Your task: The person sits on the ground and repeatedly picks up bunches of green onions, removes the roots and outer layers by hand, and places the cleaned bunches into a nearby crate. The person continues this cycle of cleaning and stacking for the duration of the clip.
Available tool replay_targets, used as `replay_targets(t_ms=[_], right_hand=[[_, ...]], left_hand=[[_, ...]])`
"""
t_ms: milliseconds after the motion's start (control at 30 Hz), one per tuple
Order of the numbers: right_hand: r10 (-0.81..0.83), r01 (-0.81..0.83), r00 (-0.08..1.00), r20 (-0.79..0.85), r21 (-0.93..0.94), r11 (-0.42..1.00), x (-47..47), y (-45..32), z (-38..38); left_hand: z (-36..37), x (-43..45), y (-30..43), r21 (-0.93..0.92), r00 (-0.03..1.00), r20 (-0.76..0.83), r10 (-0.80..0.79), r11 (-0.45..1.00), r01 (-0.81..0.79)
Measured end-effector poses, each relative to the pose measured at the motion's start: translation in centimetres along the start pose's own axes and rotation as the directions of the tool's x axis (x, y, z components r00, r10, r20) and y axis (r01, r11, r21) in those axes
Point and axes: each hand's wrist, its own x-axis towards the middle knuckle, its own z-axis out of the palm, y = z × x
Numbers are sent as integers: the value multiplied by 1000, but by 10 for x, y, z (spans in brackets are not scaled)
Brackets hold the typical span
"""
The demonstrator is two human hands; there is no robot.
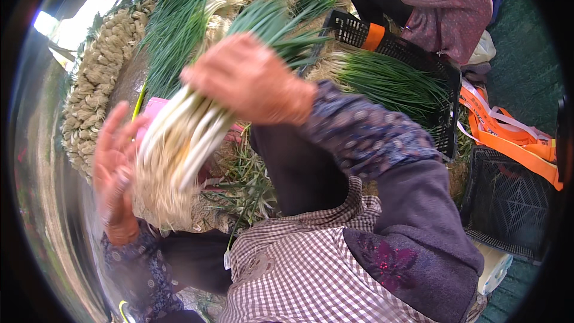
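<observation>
A bunch of scallions (197, 121) hangs from my right hand (251, 78), which grips it around the stalks. The white stems and pale, stringy roots point down and to the left; the green leaves show above the hand. Beside the roots, my left hand (117, 170) is raised with its fingers spread and nothing in it. Both hands are somewhat blurred. Behind the bunch, something pink (154, 107) is partly hidden. Loose leaves and trimmings (251, 179) lie on the ground between my knees.
More scallions (175, 22) are heaped ahead, and a long stack of root ends (101, 89) runs along the left. A black plastic crate (453, 112) holds scallions at the right. Beyond it crouches another person (453, 9). Orange straps (515, 143) lie by a second black crate (506, 206).
</observation>
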Motion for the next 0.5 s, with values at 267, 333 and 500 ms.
replay_targets(t_ms=[267, 333, 500], right_hand=[[432, -44, 850, 302, -777, 628, -68, 121, -206], [534, 4, 762, 366, -827, 562, -106, 131, -221], [816, -12, 369, 445, -876, 483, -241, 144, -166]], left_hand=[[-84, -5, -102, -74, 927, -121, -355, 934, 348], [-96, -27, -133, -115, 883, -149, -445, 895, 431], [-108, -60, -164, -219, 797, -260, -545, 837, 501]])
